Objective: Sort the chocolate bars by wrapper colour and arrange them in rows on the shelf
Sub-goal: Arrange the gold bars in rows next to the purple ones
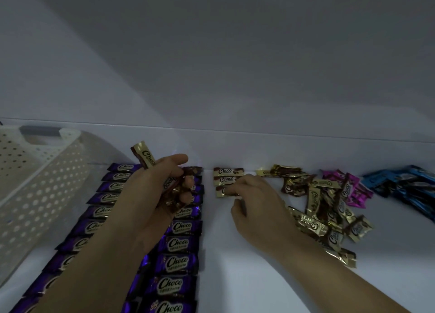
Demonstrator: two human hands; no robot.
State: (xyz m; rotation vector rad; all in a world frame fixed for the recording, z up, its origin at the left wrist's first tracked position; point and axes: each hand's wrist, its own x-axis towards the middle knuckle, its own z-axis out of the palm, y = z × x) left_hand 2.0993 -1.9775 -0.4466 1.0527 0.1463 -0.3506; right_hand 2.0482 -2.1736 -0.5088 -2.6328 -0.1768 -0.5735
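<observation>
Head view: a white shelf [237,272] is lying under both hands, and its back edge is meeting the wall [235,77] just behind the farthest bars.
Left hand [153,195]: it is grasping a bunch of gold-wrapped bars [145,156] with curled fingers and is hovering over the purple columns.
Right hand [256,207]: its fingertips are pinching the third gold bar [221,192], which is lying on the shelf.
Purple bars [175,243]: they are lying in two straight columns, bar touching bar, from the back edge down to the bottom edge of the picture; the left forearm is hiding part of them.
Gold row [227,171]: three bars are lying one in front of another, starting at the back edge, with a narrow bare strip beside the purple columns.
Open room: bare shelf is stretching in front of the gold row, between the purple columns and the right forearm.
Loose gold pile [315,202]: it is lying in disorder to the right of the right hand, bars overlapping.
Pink bars [352,188]: a small heap is touching the pile's right side.
Blue bars [404,185]: they are lying near the right edge of the picture.
Basket [42,171]: white and perforated, it is standing just beside the purple columns.
</observation>
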